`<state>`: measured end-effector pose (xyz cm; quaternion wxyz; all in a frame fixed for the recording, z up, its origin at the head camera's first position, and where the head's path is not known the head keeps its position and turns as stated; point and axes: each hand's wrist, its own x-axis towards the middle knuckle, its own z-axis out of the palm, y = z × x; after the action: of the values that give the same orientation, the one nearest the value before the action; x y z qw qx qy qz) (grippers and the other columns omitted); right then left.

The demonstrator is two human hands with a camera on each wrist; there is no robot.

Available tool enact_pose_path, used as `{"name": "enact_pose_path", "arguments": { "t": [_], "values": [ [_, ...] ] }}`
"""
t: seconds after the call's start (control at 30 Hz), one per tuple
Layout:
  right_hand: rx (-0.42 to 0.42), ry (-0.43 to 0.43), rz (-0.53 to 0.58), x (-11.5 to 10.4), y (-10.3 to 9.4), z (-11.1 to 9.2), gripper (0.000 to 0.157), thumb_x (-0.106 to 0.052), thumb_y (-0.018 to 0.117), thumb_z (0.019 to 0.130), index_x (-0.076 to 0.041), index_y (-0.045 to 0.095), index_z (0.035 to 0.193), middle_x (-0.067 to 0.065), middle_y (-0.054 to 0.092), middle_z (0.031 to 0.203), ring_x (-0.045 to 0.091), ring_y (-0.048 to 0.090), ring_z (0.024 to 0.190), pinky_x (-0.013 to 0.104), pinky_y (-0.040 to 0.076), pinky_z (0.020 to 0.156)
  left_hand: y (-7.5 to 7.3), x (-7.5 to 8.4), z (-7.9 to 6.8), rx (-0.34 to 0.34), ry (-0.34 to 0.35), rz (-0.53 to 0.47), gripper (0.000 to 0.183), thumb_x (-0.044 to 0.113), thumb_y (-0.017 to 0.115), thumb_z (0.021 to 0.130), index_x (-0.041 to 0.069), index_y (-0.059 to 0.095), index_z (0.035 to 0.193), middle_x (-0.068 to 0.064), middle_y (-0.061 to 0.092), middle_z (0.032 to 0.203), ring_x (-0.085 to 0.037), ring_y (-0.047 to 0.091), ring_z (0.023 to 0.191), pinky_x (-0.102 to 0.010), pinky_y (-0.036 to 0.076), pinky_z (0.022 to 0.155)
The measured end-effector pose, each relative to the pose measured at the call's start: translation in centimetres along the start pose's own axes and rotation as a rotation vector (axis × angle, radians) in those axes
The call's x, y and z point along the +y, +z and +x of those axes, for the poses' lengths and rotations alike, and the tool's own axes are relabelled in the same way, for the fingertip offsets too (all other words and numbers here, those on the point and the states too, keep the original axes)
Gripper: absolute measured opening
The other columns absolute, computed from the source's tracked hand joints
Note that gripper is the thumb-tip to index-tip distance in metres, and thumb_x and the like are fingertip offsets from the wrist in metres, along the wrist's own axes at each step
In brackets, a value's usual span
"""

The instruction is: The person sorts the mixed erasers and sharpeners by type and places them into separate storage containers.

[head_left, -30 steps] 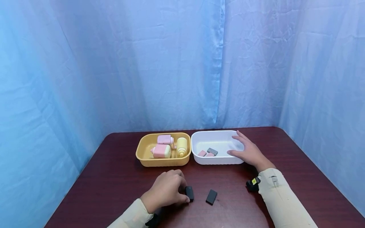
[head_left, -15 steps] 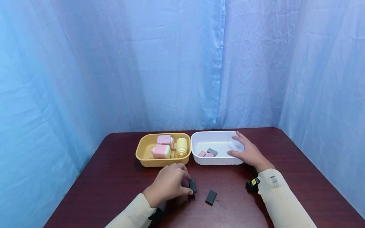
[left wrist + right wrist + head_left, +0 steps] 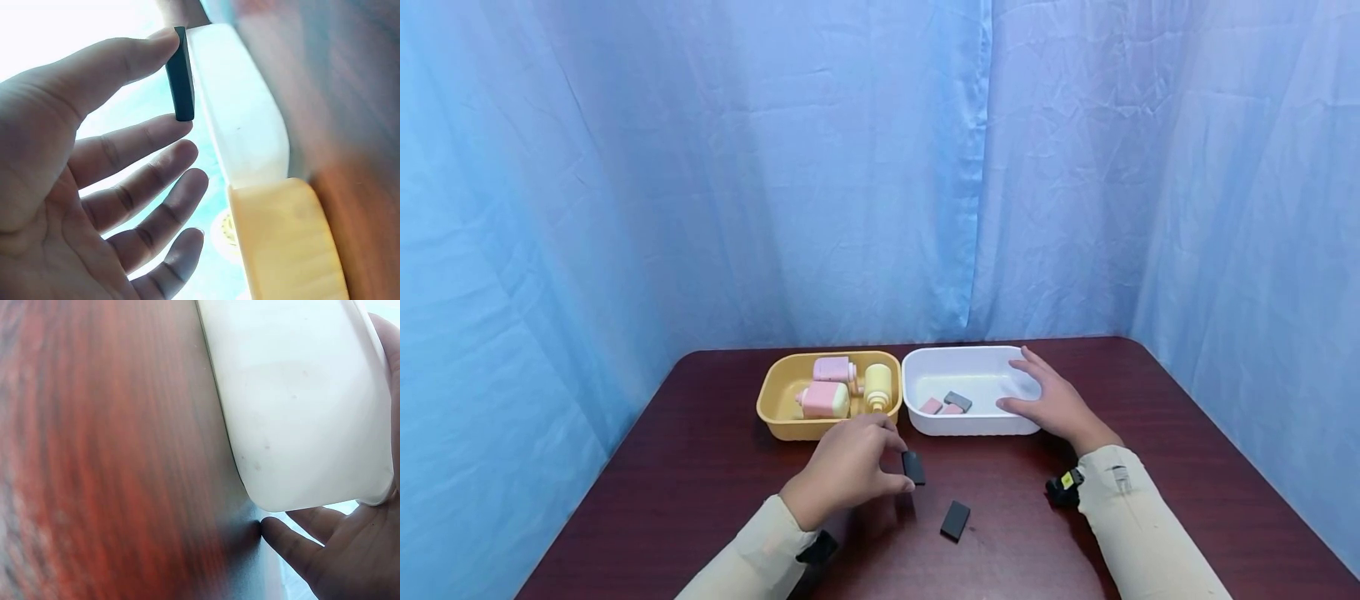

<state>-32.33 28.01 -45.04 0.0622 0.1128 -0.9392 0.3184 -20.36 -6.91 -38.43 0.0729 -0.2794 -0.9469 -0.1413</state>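
Note:
My left hand (image 3: 848,468) pinches a small black block (image 3: 913,468) between thumb and index finger, held above the table just in front of the bins. In the left wrist view the same block (image 3: 181,78) stands edge-on between those fingertips, while the other fingers spread loosely below it. A second black block (image 3: 955,521) lies flat on the table to the right. The right hand (image 3: 1060,404) holds the right end of a white bin (image 3: 977,426), its thumb over the rim. Inside that bin are two pink blocks (image 3: 931,406) and a grey block (image 3: 958,401).
A yellow bin (image 3: 831,430) adjoins the white one on its left. It holds pink (image 3: 825,400), lilac (image 3: 831,368) and pale yellow (image 3: 877,383) bottles lying down. The dark red table (image 3: 700,483) meets blue curtains (image 3: 865,208) at the back.
The left hand has moved forward and slightly right with the black block, lifting it off the table toward the bins. The right hand has stayed at the white bin.

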Motion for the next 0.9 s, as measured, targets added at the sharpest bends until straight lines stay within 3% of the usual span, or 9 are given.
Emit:
{"name": "enact_pose_path", "arguments": {
  "t": [0.53,0.9],
  "values": [
    [0.005,-0.006,0.014,-0.1,0.0,-0.1,0.090,-0.063,0.072,0.072,-0.016,0.043,0.143,0.003,0.014,0.160,0.035,0.021,0.143,0.063,0.025,0.105,-1.1,0.7,1.8,0.095,0.007,-0.052,0.043,0.052,0.082,0.065,0.024,0.076,0.097,0.011,0.060,0.094,-0.003,0.050,0.083,-0.024,0.044,0.069],
    [0.001,-0.013,0.012,0.0,-0.1,0.0,0.090,-0.063,0.071,0.072,-0.015,0.043,0.143,0.003,0.014,0.160,0.035,0.021,0.143,0.063,0.025,0.105,-1.8,1.5,2.8,0.150,-0.001,-0.084,0.039,0.051,0.082,0.066,0.022,0.075,0.090,0.014,0.057,0.091,-0.003,0.049,0.081,-0.022,0.045,0.068]
  ]
}}
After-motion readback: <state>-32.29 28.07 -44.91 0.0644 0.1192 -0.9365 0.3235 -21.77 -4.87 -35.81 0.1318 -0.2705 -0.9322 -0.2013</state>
